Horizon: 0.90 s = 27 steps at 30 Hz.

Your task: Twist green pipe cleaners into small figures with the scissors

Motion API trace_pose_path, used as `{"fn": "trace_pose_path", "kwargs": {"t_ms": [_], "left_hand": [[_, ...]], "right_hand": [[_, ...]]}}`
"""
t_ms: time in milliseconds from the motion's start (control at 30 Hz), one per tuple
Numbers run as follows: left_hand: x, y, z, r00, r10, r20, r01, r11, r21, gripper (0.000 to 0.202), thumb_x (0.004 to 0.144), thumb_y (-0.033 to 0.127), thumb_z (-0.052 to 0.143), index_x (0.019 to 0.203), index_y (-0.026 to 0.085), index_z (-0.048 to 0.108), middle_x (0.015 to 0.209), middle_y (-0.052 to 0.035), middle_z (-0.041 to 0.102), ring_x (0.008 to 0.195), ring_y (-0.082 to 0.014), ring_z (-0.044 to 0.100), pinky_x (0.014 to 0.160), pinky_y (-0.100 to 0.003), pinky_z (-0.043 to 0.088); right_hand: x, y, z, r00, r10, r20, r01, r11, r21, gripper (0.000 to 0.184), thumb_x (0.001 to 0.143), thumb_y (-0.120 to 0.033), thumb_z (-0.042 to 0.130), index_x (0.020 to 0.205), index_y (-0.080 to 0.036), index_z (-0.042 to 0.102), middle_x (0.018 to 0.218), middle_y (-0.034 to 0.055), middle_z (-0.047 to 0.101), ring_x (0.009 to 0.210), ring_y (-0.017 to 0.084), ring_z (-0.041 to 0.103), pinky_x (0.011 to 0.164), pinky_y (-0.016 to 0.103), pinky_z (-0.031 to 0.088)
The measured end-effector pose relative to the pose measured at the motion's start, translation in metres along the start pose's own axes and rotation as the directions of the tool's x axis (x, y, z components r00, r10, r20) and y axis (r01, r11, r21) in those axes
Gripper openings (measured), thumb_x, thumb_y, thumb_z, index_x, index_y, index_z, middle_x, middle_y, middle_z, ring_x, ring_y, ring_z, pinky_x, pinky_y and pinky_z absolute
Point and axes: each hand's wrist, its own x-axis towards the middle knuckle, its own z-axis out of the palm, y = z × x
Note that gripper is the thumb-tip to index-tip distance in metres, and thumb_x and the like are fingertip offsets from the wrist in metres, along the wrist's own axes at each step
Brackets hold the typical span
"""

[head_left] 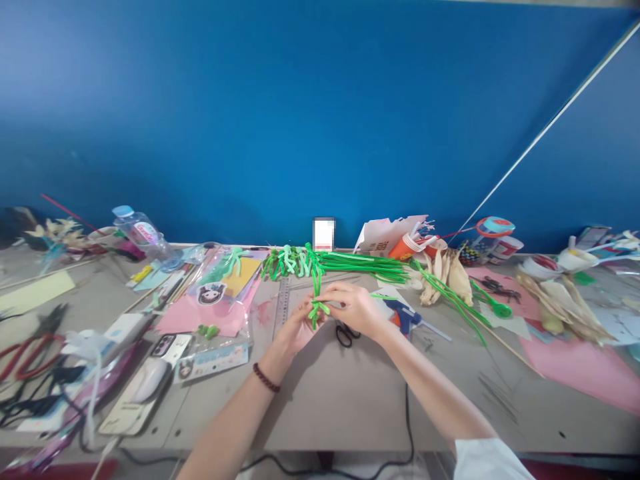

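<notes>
Both hands meet above the middle of the table, pinching bright green pipe cleaners (319,308) bent into a crossed, branching shape. My left hand (298,325) grips them from below left, its fingers partly hidden. From the right, my right hand (353,305) pinches them between thumb and fingertips. Just behind lies a row of bent green pipe cleaner pieces (286,260), some pale mint. A bundle of straight green pipe cleaners (365,263) stretches to the right of that row. Black-handled scissors (346,334) rest beside my right wrist, partly covered, near a blue glue gun (411,316).
On the left are red-handled pliers (31,357), a phone (143,393) with a white mouse (151,380), a clear plastic bag (227,313) and a water bottle (145,233). Dried husks (450,279), an orange paper cup (404,247) and pink paper (590,367) stand or lie right.
</notes>
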Motion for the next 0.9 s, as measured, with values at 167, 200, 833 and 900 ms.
{"fn": "trace_pose_path", "kwargs": {"t_ms": [167, 200, 833, 900], "left_hand": [[-0.004, 0.003, 0.006, 0.998, -0.042, 0.042, 0.039, 0.997, 0.059, 0.025, 0.059, 0.025, 0.079, 0.076, 0.015, 0.065, 0.068, 0.0000, 0.065, 0.061, -0.0119, 0.058, 0.066, -0.027, 0.048], [-0.005, 0.003, 0.007, 0.998, -0.045, 0.051, 0.041, 0.996, 0.075, 0.024, 0.060, 0.026, 0.078, 0.077, 0.016, 0.065, 0.068, -0.0003, 0.065, 0.061, -0.0125, 0.059, 0.067, -0.028, 0.049], [-0.006, 0.003, 0.009, 0.763, 0.646, -0.036, -0.467, 0.588, 0.660, 0.018, 0.065, 0.020, 0.074, 0.082, 0.021, 0.066, 0.081, -0.0023, 0.064, 0.077, -0.0155, 0.058, 0.068, -0.024, 0.046], [-0.010, 0.003, 0.012, 0.705, 0.709, 0.019, -0.500, 0.479, 0.722, 0.016, 0.066, 0.021, 0.073, 0.081, 0.021, 0.067, 0.087, -0.0031, 0.063, 0.087, -0.0178, 0.056, 0.079, -0.027, 0.045]], "right_hand": [[-0.001, 0.000, 0.002, 0.999, 0.017, -0.027, -0.016, 0.999, 0.032, 0.015, 0.082, -0.026, 0.059, 0.093, -0.023, 0.069, 0.094, 0.0049, 0.068, 0.089, 0.018, 0.061, 0.076, 0.026, 0.046], [0.000, -0.001, 0.002, 0.999, 0.036, -0.023, -0.035, 0.999, 0.031, 0.015, 0.083, -0.026, 0.058, 0.091, -0.022, 0.070, 0.092, 0.0046, 0.068, 0.088, 0.018, 0.062, 0.076, 0.026, 0.045], [-0.005, -0.018, -0.014, 0.969, 0.236, -0.071, -0.247, 0.936, -0.250, 0.024, 0.086, -0.023, 0.049, 0.097, -0.027, 0.069, 0.094, 0.0028, 0.071, 0.089, 0.022, 0.063, 0.076, 0.030, 0.045], [-0.005, -0.019, -0.006, 0.965, 0.256, -0.052, -0.262, 0.940, -0.221, 0.023, 0.086, -0.023, 0.049, 0.096, -0.026, 0.069, 0.091, 0.0036, 0.072, 0.086, 0.022, 0.064, 0.075, 0.029, 0.045]]}}
